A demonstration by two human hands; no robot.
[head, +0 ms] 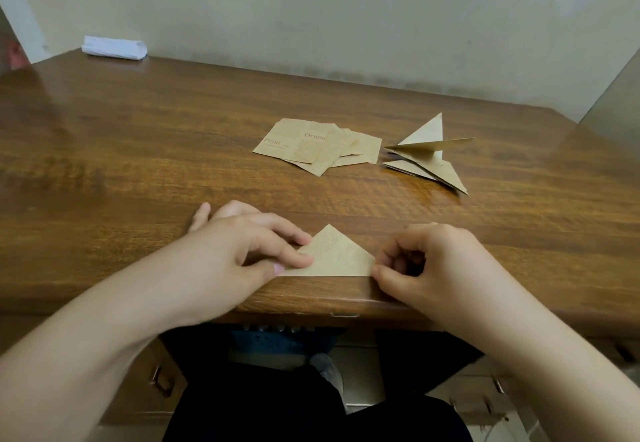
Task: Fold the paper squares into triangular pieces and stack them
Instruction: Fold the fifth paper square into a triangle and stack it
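While both hands' fingers (294, 261) pinch one folded triangle (337, 258), one triangle pile (429, 159) waits.

Both bare forearms were extended forward from the lower corners of the view and angled inward toward each other. The left hand (242, 244) was held palm down, its fingers curled, with the fingertips and thumb pressed flat at the left corner of the folded paper triangle (337, 256). The right hand (433, 261) was held knuckles up with the fingers curled under, and the triangle's right corner was touched by its thumb.
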